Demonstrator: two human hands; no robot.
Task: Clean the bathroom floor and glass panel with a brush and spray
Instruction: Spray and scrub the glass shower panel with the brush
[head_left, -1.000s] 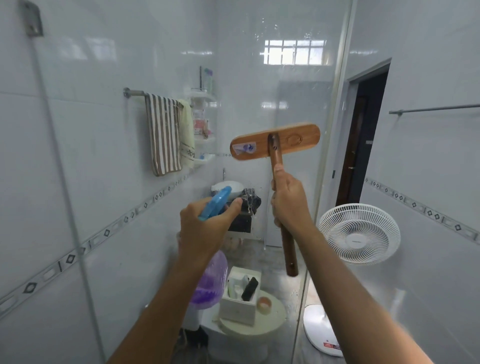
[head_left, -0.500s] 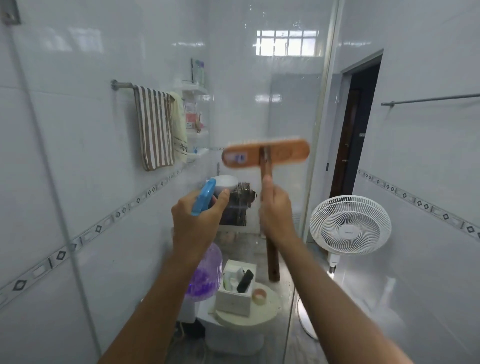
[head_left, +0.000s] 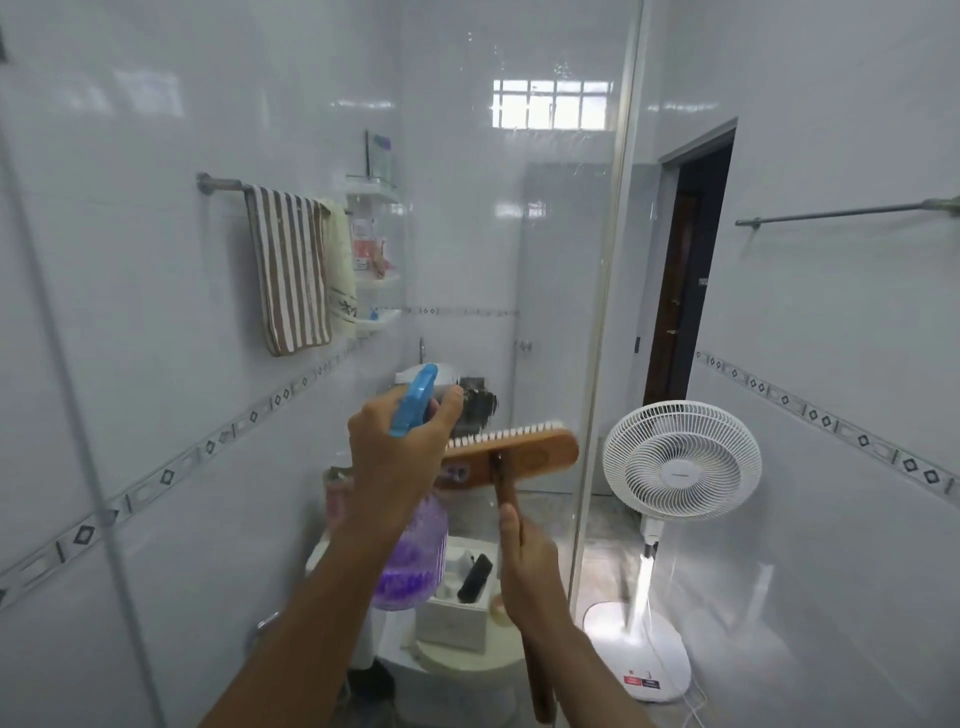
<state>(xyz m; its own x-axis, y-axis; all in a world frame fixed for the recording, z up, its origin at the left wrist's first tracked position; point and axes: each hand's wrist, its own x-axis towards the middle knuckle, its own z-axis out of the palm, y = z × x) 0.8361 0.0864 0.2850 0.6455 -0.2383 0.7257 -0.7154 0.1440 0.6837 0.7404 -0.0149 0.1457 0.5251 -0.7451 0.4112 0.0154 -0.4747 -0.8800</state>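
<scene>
My left hand (head_left: 397, 457) grips a spray bottle (head_left: 413, 551) with a blue trigger head and a clear body holding purple liquid. My right hand (head_left: 527, 571) grips the wooden handle of a brush (head_left: 530, 454); its wooden head with white bristles lies against the glass panel (head_left: 550, 260) at chest height, partly behind my left hand. The glass panel stands straight ahead, and its metal edge strip (head_left: 610, 312) runs down the right side. The handle's lower end sticks out below my right wrist.
A white standing fan (head_left: 683, 460) is on the right beyond the glass edge. Behind the glass are a toilet (head_left: 457, 670) with a white box on its lid, a striped towel (head_left: 288, 270) on a rail, corner shelves and a sink. A dark doorway (head_left: 685, 270) opens at right.
The brush head has slid down the glass from near head height to chest height. My right hand dropped with it. My left hand stayed about level with the bottle.
</scene>
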